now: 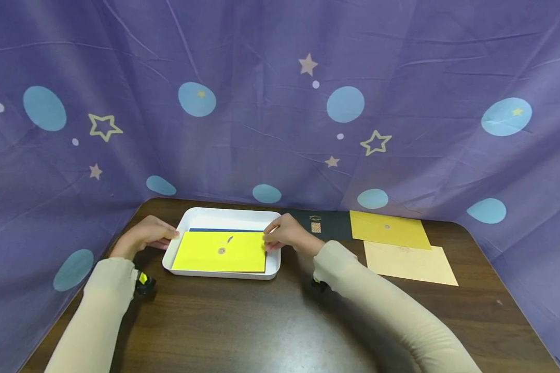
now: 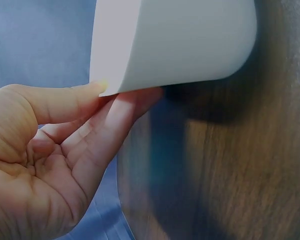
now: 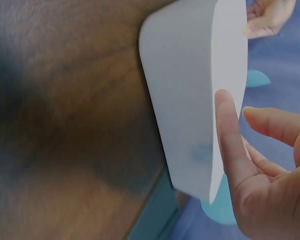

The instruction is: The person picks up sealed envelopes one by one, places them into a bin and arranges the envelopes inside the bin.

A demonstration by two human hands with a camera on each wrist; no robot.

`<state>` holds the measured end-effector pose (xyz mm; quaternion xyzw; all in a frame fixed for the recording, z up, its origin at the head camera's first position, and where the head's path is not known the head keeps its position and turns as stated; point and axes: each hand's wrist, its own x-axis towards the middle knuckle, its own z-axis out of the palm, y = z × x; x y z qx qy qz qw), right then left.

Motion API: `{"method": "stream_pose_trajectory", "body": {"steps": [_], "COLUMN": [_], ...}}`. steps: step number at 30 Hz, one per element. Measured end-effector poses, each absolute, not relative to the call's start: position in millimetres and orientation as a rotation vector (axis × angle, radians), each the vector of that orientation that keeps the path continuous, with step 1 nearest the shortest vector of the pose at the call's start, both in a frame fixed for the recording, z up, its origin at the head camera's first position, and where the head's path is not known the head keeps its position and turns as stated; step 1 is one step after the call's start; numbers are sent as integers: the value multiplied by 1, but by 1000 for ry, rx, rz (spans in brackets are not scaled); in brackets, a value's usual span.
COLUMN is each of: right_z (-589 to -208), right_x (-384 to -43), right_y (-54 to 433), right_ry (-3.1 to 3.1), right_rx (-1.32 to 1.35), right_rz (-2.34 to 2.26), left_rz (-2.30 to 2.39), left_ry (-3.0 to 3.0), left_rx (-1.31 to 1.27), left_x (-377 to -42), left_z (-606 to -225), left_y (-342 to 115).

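Note:
A white tray (image 1: 228, 217) stands near the far edge of the table, on the left. A bright yellow envelope (image 1: 242, 254) with a round seal and a small feather print lies in it, over a dark blue piece (image 1: 217, 229) that shows as a strip behind. My left hand (image 1: 145, 233) pinches the tray's left rim, thumb on top and fingers underneath, as the left wrist view shows. At the right end is my right hand (image 1: 285, 233), fingertips by the rim and the envelope's right edge. In the right wrist view its fingers reach along the tray, thumb apart.
Right of the tray lie a dark green envelope (image 1: 329, 228) with gold print, a yellow envelope (image 1: 392, 228) and a cream envelope (image 1: 410, 264), partly overlapping. A purple curtain (image 1: 261, 145) hangs behind the brown wooden table (image 1: 242, 326).

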<state>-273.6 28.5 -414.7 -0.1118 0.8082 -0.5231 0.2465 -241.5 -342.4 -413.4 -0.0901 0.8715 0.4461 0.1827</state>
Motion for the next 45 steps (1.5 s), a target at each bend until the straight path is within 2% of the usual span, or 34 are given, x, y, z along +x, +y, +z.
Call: {"method": "stream_pose_trajectory", "body": {"steps": [8,23,35,45], "right_z": [-393,-367,-376,-394], "right_x": [-295,-339,-348,-336], "right_y": [76,223,307,343], "right_ry": [2275,2528,2488,2535], "right_rx": [-338,-106,193,427], "right_rz": [-1390,-992,-1006,-1019], "left_rz": [1219,1153,1144,1157], "left_ry": [2499,2558,2590,2599], "left_rx": [-278,-361,-360,-335], "left_x": [-241,-240,-233,-234], "left_z": [-413,-419,-419,-424], "left_y": [-339,-343,-348,-349]}}
